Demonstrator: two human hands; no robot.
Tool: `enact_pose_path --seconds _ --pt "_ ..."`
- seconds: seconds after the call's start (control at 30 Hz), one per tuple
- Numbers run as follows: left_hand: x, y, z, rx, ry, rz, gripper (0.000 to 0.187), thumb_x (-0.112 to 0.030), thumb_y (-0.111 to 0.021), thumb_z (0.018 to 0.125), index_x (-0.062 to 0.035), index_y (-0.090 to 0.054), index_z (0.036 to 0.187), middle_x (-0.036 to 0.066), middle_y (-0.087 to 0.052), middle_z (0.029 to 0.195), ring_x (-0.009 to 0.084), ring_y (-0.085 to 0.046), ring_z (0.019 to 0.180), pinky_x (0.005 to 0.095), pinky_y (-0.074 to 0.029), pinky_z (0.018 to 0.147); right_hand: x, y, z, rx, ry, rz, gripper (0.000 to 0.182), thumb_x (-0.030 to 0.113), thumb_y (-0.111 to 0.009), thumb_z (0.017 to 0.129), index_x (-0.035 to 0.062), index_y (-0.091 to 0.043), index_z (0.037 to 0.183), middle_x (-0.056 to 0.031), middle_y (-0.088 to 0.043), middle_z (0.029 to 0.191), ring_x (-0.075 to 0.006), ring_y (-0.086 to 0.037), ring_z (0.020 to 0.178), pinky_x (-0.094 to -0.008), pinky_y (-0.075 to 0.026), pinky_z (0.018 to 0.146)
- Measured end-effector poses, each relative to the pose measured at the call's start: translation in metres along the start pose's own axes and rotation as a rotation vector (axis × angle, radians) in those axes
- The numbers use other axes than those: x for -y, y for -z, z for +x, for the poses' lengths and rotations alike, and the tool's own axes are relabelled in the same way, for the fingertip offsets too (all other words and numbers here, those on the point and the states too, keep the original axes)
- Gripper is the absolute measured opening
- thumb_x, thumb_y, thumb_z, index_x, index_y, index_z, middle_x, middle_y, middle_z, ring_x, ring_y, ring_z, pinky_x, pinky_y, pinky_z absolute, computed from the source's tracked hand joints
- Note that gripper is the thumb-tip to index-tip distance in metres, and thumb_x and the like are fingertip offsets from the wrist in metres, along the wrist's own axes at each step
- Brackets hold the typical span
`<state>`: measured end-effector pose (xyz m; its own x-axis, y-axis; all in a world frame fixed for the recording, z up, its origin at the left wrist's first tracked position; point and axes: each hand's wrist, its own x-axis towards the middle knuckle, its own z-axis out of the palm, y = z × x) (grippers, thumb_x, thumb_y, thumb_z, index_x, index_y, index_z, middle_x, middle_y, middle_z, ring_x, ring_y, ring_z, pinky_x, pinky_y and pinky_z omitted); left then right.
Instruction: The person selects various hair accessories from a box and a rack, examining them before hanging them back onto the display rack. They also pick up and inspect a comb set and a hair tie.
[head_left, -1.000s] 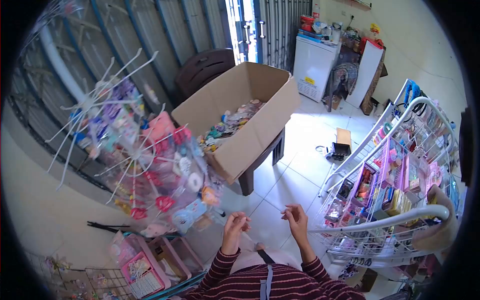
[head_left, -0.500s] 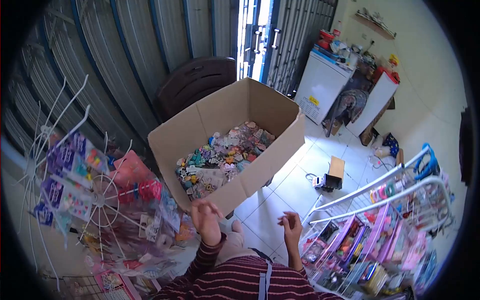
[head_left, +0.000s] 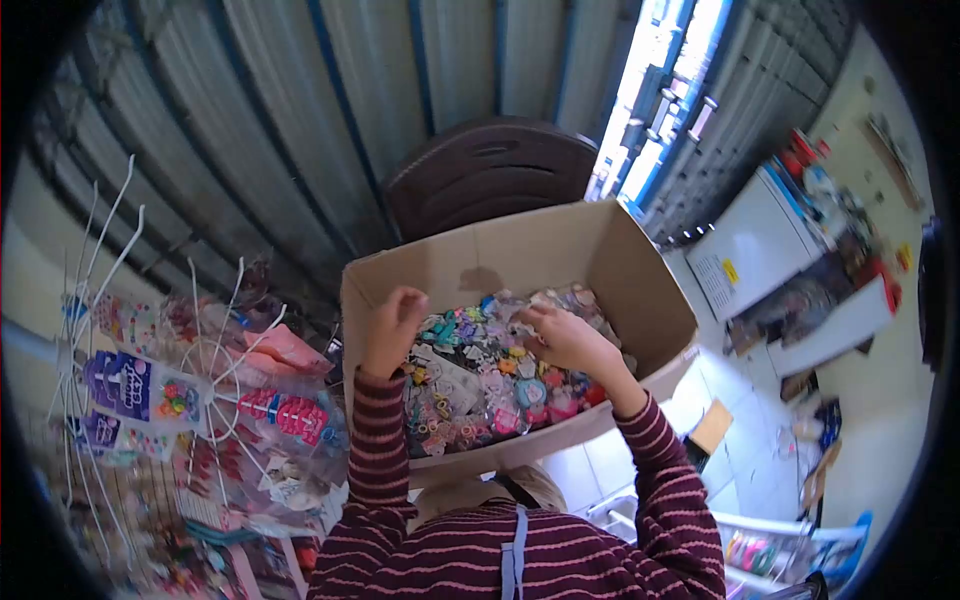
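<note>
A large cardboard box stands in front of me, its floor covered with a mixed heap of small colourful packaged trinkets. My left hand hovers inside the box's left side with loosely bent fingers and nothing visible in them. Over the middle of the heap reaches my right hand, palm down, its fingers apart and close above the packets. Pink and red pieces lie just below that hand.
On the left stands a white wire rack hung with packaged accessories. Behind the box is a dark brown plastic chair against the metal shutter. A white cabinet is at the right, and another display rack is low right.
Both hands have moved from in front of the box to over its contents. The view has turned left and come nearer the box.
</note>
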<state>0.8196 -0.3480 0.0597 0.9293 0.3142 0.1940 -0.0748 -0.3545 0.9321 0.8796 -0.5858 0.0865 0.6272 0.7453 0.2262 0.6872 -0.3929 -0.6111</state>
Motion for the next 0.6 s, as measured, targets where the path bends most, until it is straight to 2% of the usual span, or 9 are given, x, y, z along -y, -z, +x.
enact_pose_path --seconds 0.07,0.1,0.17,0.2,0.27,0.33,0.37,0.47,0.6 --pt "0.087 -0.012 0.031 0.007 0.096 0.149 0.021 -0.02 -0.049 0.077 -0.0002 -0.054 0.08 0.014 -0.057 0.073 0.0242 -0.056 0.065 0.0315 -0.042 0.058 -0.032 -0.002 0.034 0.406 0.159 -0.226 0.024 0.016 -0.051 0.071 0.0024 -0.051 0.091 -0.0176 -0.055 0.082 -0.0328 -0.053 0.076 -0.04 -0.043 0.069" --pt "0.101 -0.014 0.039 0.094 0.267 0.302 0.021 -0.019 -0.048 0.076 -0.0002 -0.055 0.082 0.016 -0.057 0.075 0.0276 -0.056 0.069 0.034 -0.043 0.061 -0.045 -0.008 0.051 0.427 0.206 -0.219 0.024 0.016 -0.051 0.071 0.0024 -0.051 0.091 -0.0176 -0.055 0.082 -0.0328 -0.053 0.076 -0.04 -0.043 0.069" --pt "0.127 -0.022 0.051 0.216 0.501 0.635 0.021 -0.017 -0.047 0.074 -0.0014 -0.055 0.086 0.018 -0.057 0.077 0.0296 -0.056 0.073 0.0357 -0.043 0.067 -0.066 -0.028 0.083 0.774 0.097 -0.332 0.031 0.024 -0.051 0.073 0.007 -0.049 0.099 -0.0163 -0.055 0.088 -0.031 -0.052 0.084 -0.0392 -0.041 0.073" --pt "0.143 -0.03 0.051 0.256 0.56 0.822 0.02 -0.016 -0.048 0.074 -0.0025 -0.055 0.087 0.018 -0.057 0.077 0.0282 -0.056 0.073 0.0349 -0.044 0.07 -0.078 -0.038 0.098 0.78 0.135 -0.328 0.031 0.024 -0.051 0.073 0.007 -0.049 0.099 -0.0163 -0.055 0.088 -0.031 -0.052 0.084 -0.0392 -0.041 0.073" --pt "0.176 -0.047 0.041 0.207 0.518 0.801 0.022 -0.009 -0.046 0.071 -0.0071 -0.056 0.09 0.019 -0.056 0.085 0.0331 -0.053 0.084 0.0376 -0.042 0.073 -0.105 -0.063 0.117 0.818 0.056 -0.235 0.031 0.025 -0.049 0.074 0.0092 -0.049 0.1 -0.0161 -0.054 0.094 -0.0301 -0.05 0.091 -0.0376 -0.039 0.078" --pt "0.239 -0.054 0.029 0.439 0.501 0.868 0.033 -0.011 -0.049 0.067 -0.0073 -0.053 0.099 0.017 -0.044 0.109 0.0337 -0.051 0.088 0.0397 -0.044 0.074 -0.138 -0.093 0.119 0.654 0.137 -0.135 0.03 0.022 -0.05 0.073 0.0084 -0.049 0.099 -0.0158 -0.052 0.097 -0.03 -0.049 0.092 -0.037 -0.038 0.079" --pt "0.24 -0.057 0.02 0.407 0.482 0.891 0.034 -0.009 -0.05 0.065 -0.008 -0.053 0.099 0.016 -0.042 0.11 0.0334 -0.051 0.088 0.0394 -0.044 0.073 -0.153 -0.112 0.118 0.486 0.187 -0.043 0.028 0.019 -0.05 0.073 0.0075 -0.049 0.099 -0.0156 -0.051 0.1 -0.03 -0.049 0.093 -0.0364 -0.038 0.081" --pt "0.227 -0.069 0.013 0.355 0.465 1.014 0.038 -0.005 -0.054 0.061 -0.0076 -0.049 0.098 0.015 -0.043 0.107 0.0308 -0.052 0.087 0.0373 -0.046 0.07 -0.193 -0.167 0.118 0.374 0.125 0.312 0.026 0.011 -0.053 0.067 0.0039 -0.051 0.093 -0.0206 -0.047 0.102 -0.0321 -0.043 0.1 -0.0387 -0.035 0.083" --pt "0.23 -0.07 0.011 0.299 0.453 0.989 0.037 -0.004 -0.052 0.063 -0.0075 -0.046 0.099 0.014 -0.044 0.104 0.0308 -0.052 0.086 0.0371 -0.046 0.068 -0.222 -0.233 0.114 0.51 -0.032 0.436 0.03 0.008 -0.053 0.066 0.0043 -0.049 0.095 -0.0194 -0.048 0.1 -0.0325 -0.043 0.099 -0.0383 -0.037 0.081"
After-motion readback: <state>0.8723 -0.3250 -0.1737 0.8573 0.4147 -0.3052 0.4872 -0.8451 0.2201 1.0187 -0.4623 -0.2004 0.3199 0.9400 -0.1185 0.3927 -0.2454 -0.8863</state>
